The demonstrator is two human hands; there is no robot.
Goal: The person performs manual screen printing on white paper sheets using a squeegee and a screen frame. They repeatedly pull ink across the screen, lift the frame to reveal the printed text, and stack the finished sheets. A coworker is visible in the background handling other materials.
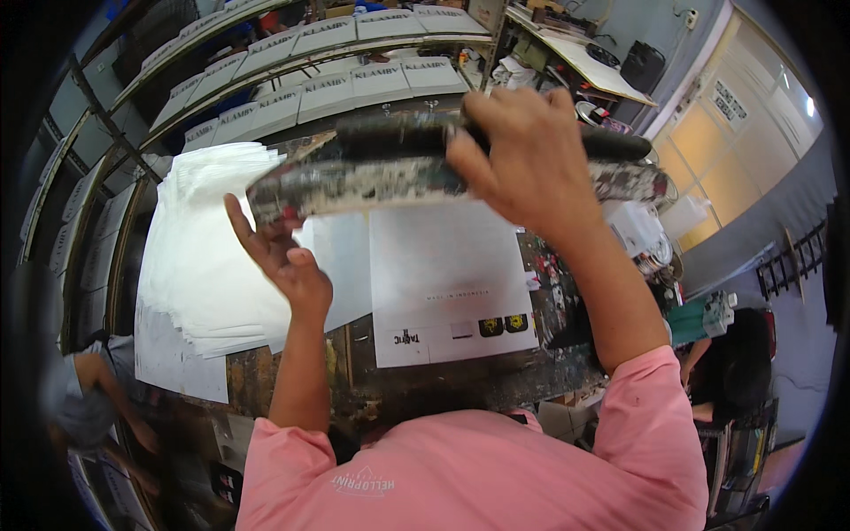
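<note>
A long, ink-smeared screen printing frame point(390, 184) is raised in front of me, seen nearly edge-on. Along its upper side runs a dark bar, like a squeegee point(390, 134). My right hand point(529, 159) is wrapped over this bar from above, its thumb on the near side. At the frame's left end, my left hand point(288, 265) has its fingers apart, some fingertips near or against the lower edge; contact is hard to make out. Below the frame lies a printed white sheet point(447, 257), with dark marks point(491, 327) along its near edge.
White sheets point(212, 257) are stacked at the left. The worktable point(354, 376) is ink-stained. Racks beyond hold printed sheets point(328, 97). Near the table's right end are a white container point(633, 226) and a teal bottle point(699, 319). People point(93, 385) are at both sides.
</note>
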